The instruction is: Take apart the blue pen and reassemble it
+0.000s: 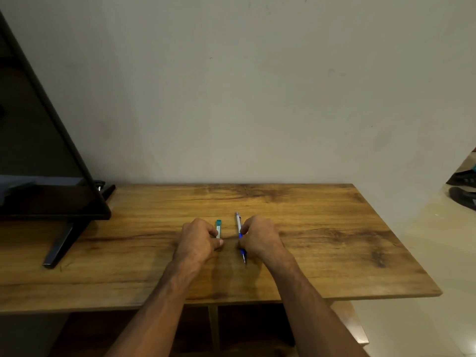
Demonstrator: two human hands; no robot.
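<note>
A wooden surface [309,240] with a strong brown grain and darker streaks runs across the lower half of the view, its far edge set against a plain, pale wall [257,86] that fills most of the upper part. On the left end of the surface stands a black flat screen [38,150], seen at a steep angle, with one of its dark angled feet [64,243] reaching toward the near edge. To the right, past the end of the surface, pale floor [425,253] shows, and some dark things lie at the far right border, too cut off to identify. Under the surface a wooden divider and a shadowed open space can be seen. Both bare forearms come in from the bottom and meet near the middle of the surface. The blue pen [240,237] lies there with its silver-grey clip end pointing toward the wall and its blue grip and metal tip pointing toward the person. The right hand [260,238] is curled loosely beside it, the fingertips touching the barrel at about its middle, pinching or pressing it; the pen appears to rest on the wood. The left hand [198,239] is curled likewise, its fingers closed on the lower end of a small green-and-white pen-like item [218,228] lying just left of the blue pen, parallel to it and apart from it.
</note>
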